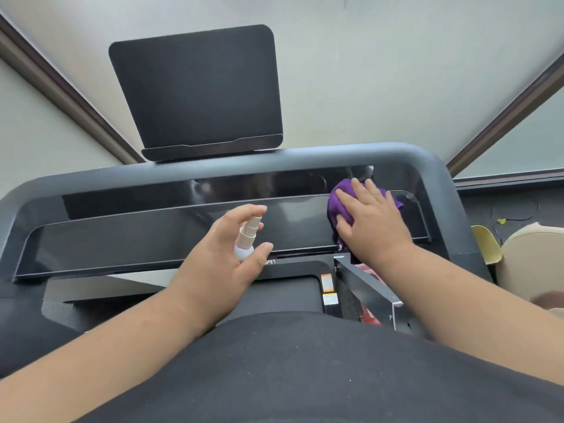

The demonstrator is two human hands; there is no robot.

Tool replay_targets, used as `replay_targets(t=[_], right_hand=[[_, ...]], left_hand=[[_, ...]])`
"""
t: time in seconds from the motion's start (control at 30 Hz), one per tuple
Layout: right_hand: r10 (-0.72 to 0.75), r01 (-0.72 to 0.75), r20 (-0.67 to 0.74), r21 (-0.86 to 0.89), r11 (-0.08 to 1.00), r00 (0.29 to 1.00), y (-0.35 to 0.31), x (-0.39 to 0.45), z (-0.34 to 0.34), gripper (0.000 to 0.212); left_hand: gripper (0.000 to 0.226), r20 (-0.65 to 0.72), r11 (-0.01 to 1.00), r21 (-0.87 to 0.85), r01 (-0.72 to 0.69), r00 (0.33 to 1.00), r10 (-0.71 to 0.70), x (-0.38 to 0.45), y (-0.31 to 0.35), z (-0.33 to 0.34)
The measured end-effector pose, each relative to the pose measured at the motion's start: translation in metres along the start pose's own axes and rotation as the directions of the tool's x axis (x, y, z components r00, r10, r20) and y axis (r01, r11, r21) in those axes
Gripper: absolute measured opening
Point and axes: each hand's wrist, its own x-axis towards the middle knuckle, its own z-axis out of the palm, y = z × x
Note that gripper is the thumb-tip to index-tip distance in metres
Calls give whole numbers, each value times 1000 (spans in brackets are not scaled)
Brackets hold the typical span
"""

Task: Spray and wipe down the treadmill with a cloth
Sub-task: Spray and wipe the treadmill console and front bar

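Note:
The treadmill's glossy black console panel (pixel 137 236) stretches across the middle, framed by a grey handrail (pixel 274 160). A dark tablet holder (pixel 198 90) stands above it. My left hand (pixel 219 264) grips a small white spray bottle (pixel 248 236), nozzle up, forefinger over the top, just in front of the panel's centre. My right hand (pixel 372 221) presses a purple cloth (pixel 337 206) flat against the right end of the panel, fingers spread straight. Most of the cloth is hidden under that hand.
The treadmill belt (pixel 283 297) and a side upright with warning stickers (pixel 328 290) lie below the console. Beige chairs (pixel 531 261) stand at the right. Frosted window panes with brown frames (pixel 503 114) fill the background.

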Motion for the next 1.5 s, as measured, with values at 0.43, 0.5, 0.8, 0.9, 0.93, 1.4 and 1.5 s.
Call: replay_targets(t=[0.43,0.5,0.8,0.9,0.93,1.4,1.5], right_hand=[[-241,241,-18,45,969,970,-29,-11,9,53],[-133,136,-44,77,988,990,2,-17,3,52],[3,0,-61,55,999,998,27,-20,-2,55],[-161,162,-23,40,986,987,-6,-17,5,56],[-209,210,-13,43,977,978,-14,-16,7,56],[-124,128,-59,80,989,991,40,-12,-3,51],[-310,310,-16,96,946,951,19,-9,2,50]], left_hand=[[51,27,996,50,-74,997,72,4,16,14],[50,39,996,39,-77,996,75,5,20,17],[50,81,996,36,-76,994,73,10,24,33],[46,104,996,18,-88,991,85,11,28,40],[45,113,996,9,-87,990,85,11,30,43],[50,62,998,56,-35,998,31,2,23,39],[52,47,997,72,-38,998,35,-1,21,38]])
